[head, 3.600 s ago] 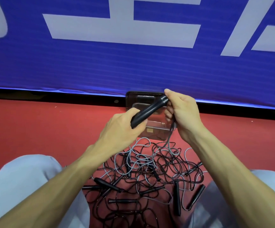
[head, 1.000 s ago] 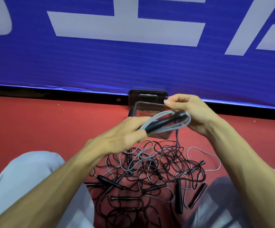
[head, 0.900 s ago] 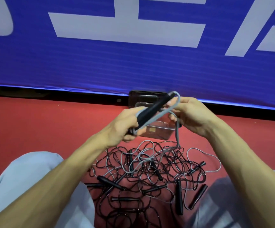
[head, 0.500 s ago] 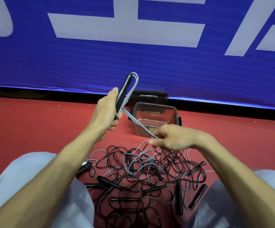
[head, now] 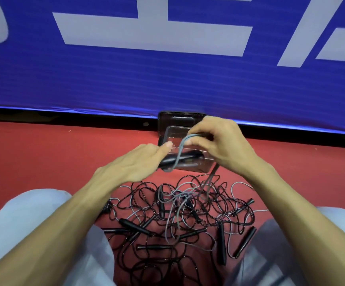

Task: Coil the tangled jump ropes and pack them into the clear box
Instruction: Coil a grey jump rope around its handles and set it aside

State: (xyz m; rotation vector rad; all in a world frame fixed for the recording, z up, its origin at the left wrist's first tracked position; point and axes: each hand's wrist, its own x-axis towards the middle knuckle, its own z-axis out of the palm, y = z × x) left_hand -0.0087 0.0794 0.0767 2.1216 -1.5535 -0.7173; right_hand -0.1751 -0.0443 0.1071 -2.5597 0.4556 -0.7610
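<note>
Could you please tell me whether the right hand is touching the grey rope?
Touching: the head view shows the right hand with its fingers pinching a loop of the grey rope, no gap between them.

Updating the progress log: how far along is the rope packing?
Done: no coil visible in the clear box. In hand: left hand grips a black handle, right hand pinches the grey rope looped over it. Left: the tangled pile on the floor.

Blue banner across the upper frame, large white character strokes cut off by the top edge, unreadable, no other legible text
</note>
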